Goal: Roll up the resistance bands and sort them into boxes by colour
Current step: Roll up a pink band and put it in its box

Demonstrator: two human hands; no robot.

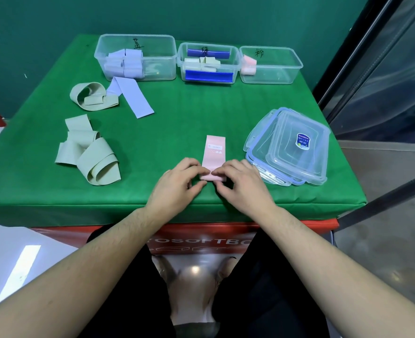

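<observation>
Pink band point(214, 152) lies flat on the worktop point(177, 123) near its front edge, its near end rolled; left hand point(177, 181) and right hand point(240, 184) each pinch that roll with curled fingertips

Fingers hide the pink band's point(213, 154) rolled near end; its label print is unreadable

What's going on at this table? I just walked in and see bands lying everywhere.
A person is rolling up a pink band near the table's front edge, left hand and right hand pinching its near end. At the back, three clear boxes already hold rolled bands: the pink box is on the right. Loose green bands and a lavender band remain unrolled.
</observation>
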